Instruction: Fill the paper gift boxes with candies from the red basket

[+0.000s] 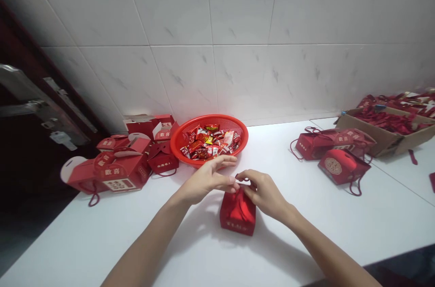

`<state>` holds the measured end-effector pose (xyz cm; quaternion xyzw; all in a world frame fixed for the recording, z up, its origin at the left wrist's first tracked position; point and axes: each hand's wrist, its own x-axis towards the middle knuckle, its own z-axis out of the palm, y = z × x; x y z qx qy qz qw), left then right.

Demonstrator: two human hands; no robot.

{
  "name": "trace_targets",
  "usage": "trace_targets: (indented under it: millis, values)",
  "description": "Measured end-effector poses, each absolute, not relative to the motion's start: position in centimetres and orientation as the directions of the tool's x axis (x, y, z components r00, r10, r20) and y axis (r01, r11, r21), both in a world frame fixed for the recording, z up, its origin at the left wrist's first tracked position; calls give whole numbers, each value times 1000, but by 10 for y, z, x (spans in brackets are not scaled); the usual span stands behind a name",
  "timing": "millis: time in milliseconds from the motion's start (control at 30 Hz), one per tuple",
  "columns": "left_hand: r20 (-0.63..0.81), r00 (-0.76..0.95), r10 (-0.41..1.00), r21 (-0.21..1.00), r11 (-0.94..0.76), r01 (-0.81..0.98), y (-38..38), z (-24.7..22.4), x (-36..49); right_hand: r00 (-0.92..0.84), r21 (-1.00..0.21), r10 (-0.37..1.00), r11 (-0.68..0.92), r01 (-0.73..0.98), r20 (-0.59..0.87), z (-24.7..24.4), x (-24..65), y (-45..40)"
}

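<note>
A small red gift box (238, 214) with gold lettering stands upright on the white table (200, 255), in front of me. Both hands are at its top, around a small white piece (243, 182) and a dark red cord. My left hand (208, 180) has its thumb and a finger at the left end of the white piece, other fingers stretched out toward the basket. My right hand (263, 191) pinches at the right side of the top, fingers curled around the cord and white piece. Behind the hands sits a red basket (176, 144) of wrapped candies (207, 143).
Several red boxes (118, 167) stand at the left, near a dark door (20, 151). More red boxes (343, 167) lie at the right. A cardboard carton (390, 142) with red ribbons is farther right. A tiled wall (238, 78) rises behind.
</note>
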<state>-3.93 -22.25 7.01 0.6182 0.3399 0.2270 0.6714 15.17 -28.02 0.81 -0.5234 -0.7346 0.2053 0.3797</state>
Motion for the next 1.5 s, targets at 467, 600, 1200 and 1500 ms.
trace_targets:
  millis: [467, 600, 1200, 1500]
  values:
    - [-140, 846, 514, 536, -679, 501, -251, 72, -44, -52, -960, 978, 208, 186, 202, 36, 156, -281]
    - [-68, 863, 500, 583, -682, 441, -248, 65, -37, -89, -988, 989, 125, 87, 117, 39, 158, -282]
    - [216, 658, 721, 916, -382, 118, -233, 55, -23, -93, -943, 968, 249, 222, 234, 38, 149, -283]
    - [210, 737, 643, 700, -625, 345, -232, 46, -18, 59, -975, 974, 220, -25, 218, 56, 158, -286]
